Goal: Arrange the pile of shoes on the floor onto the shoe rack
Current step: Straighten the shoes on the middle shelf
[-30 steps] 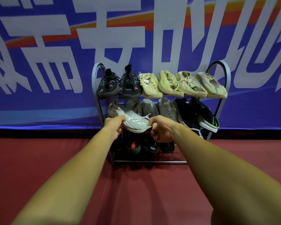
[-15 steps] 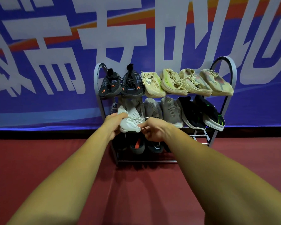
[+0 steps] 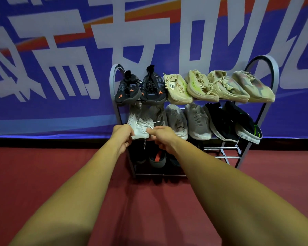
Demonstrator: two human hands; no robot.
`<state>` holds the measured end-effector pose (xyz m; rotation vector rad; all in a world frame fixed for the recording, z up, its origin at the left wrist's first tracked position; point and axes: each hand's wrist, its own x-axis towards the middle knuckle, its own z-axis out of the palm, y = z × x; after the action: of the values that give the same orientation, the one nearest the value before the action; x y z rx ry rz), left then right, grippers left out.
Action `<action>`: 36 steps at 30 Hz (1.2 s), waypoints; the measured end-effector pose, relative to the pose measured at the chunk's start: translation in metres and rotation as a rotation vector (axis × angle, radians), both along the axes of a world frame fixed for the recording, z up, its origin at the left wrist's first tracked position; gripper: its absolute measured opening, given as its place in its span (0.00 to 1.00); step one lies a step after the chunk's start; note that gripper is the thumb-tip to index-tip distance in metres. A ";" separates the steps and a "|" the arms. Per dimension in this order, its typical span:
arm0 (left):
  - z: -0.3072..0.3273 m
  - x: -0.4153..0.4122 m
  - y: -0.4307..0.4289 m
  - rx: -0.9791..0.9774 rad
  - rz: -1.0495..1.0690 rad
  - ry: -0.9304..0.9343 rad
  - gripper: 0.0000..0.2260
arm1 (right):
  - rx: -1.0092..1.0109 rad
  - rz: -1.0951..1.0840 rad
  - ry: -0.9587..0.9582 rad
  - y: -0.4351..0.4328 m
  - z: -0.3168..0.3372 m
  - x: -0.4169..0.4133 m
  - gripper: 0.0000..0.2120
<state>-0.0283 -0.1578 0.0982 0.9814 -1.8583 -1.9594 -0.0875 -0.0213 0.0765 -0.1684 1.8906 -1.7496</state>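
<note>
A grey metal shoe rack (image 3: 272, 71) stands against the wall with three tiers. At the left end of its middle tier sits a white sneaker (image 3: 140, 127), toe toward me. My left hand (image 3: 122, 136) grips its left side and my right hand (image 3: 163, 136) pinches its toe and lace from the right. A second white shoe (image 3: 133, 116) lies just behind it. The top tier holds two black sneakers (image 3: 140, 89) and several beige ones (image 3: 212, 86). Grey shoes (image 3: 188, 121) and black ones (image 3: 235, 123) fill the rest of the middle tier.
Dark shoes with red marks (image 3: 156, 157) sit in shadow on the bottom tier, whose right half shows bare bars (image 3: 222, 152). A blue banner (image 3: 60, 59) with large white characters covers the wall. Red floor (image 3: 149, 201) stretches below my arms.
The white sneaker has gone from in front of the rack, lying sideways, into the middle tier's left end, now toe toward me. Both hands moved forward with it.
</note>
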 end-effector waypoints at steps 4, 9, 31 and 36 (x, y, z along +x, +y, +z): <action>-0.003 -0.005 -0.007 -0.005 0.026 -0.005 0.10 | -0.031 0.042 0.044 -0.012 -0.002 0.006 0.10; -0.008 -0.005 -0.019 0.010 -0.068 -0.034 0.11 | -0.049 -0.033 0.059 -0.026 -0.012 -0.004 0.19; -0.030 -0.007 -0.037 -0.145 -0.145 -0.155 0.15 | 0.066 -0.002 0.029 -0.051 -0.031 -0.011 0.20; -0.035 -0.008 -0.032 -0.249 -0.135 -0.185 0.18 | 0.190 0.155 0.044 -0.048 -0.026 -0.007 0.23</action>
<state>-0.0359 -0.1901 0.0629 1.0125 -2.2597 -1.6993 -0.0944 -0.0693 0.0506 -0.2753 2.0060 -1.4667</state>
